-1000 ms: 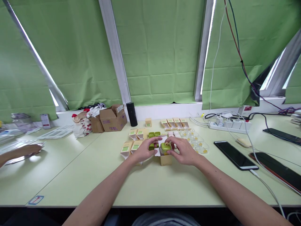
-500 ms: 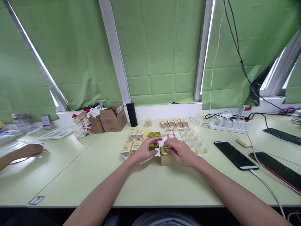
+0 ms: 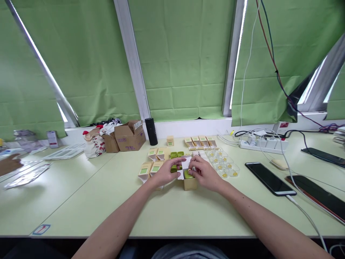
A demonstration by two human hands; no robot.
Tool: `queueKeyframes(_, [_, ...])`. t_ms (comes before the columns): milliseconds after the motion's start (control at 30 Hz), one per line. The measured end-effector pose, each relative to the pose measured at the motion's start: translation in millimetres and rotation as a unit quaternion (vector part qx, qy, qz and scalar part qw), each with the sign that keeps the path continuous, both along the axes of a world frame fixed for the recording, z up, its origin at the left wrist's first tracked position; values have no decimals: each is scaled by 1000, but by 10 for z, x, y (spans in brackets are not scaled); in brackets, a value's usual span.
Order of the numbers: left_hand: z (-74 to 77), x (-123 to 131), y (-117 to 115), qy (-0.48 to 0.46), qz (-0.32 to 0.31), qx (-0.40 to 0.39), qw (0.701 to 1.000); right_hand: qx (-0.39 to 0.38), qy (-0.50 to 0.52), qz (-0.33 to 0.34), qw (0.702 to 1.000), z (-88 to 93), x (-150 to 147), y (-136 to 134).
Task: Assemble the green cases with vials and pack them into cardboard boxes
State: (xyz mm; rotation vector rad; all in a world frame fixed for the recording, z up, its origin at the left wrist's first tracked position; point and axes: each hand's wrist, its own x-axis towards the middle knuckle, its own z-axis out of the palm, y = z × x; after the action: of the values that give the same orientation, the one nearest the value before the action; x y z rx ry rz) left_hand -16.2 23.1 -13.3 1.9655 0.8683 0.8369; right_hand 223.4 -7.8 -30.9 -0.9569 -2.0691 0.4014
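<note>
A small kraft cardboard box (image 3: pixel 190 185) stands on the table before me, its white inner flaps raised. My left hand (image 3: pixel 167 172) grips the box by its left side and flap. A shiny green case (image 3: pixel 188 175) sits inside, near the box's mouth. Over it is my right hand (image 3: pixel 205 174), fingertips pinched together; a small pale thing shows between them, too small to name. More green cases (image 3: pixel 176 154) lie just behind my left hand. Beside that hand stand open kraft boxes (image 3: pixel 145 170) with green labels. Clear plastic domes with yellow centres (image 3: pixel 223 166) lie right of my right hand.
Kraft boxes (image 3: pixel 201 142) line up at the back. A black cylinder (image 3: pixel 151 131) and a large carton (image 3: pixel 129 136) stand by the wall. To the right are a phone (image 3: pixel 270 178), cables and a power strip (image 3: pixel 264 144). Another person's hand (image 3: pixel 10 164) is at far left by plastic sleeves (image 3: pixel 28 175).
The green case sits lower in the box. My right hand has risen slightly, its fingers drawn into a pinch. My left hand stays put. The other person's hand has moved left.
</note>
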Motion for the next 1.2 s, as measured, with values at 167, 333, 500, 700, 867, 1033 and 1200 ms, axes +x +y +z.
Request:
queueKeyframes(167, [27, 10, -16, 11, 2, -3, 1000, -42, 22, -7, 999, -19, -18, 44])
queueKeyframes(333, [35, 14, -26, 7, 0, -1, 1000, -56, 34, -2, 998, -41, -23, 69])
queueKeyframes(500, [21, 4, -17, 4, -1, 1, 1000, -50, 37, 8, 998, -37, -32, 65])
queueKeyframes(700, [-4, -15, 12, -24, -17, -12, 999, 5, 82, -19, 996, -60, -3, 86])
queueKeyframes(867, [-26, -6, 41, -63, -32, -52, 996, 9, 165, -70, 984, -80, 61, 154])
queueKeyframes(1033, [-47, 16, 77, -92, -27, -98, 991, -71, 256, -85, 960, -132, 94, 235])
queueKeyframes(1200, [-64, 41, 94, -102, -13, -110, 989, -181, 328, -35, 926, -156, 65, 256])
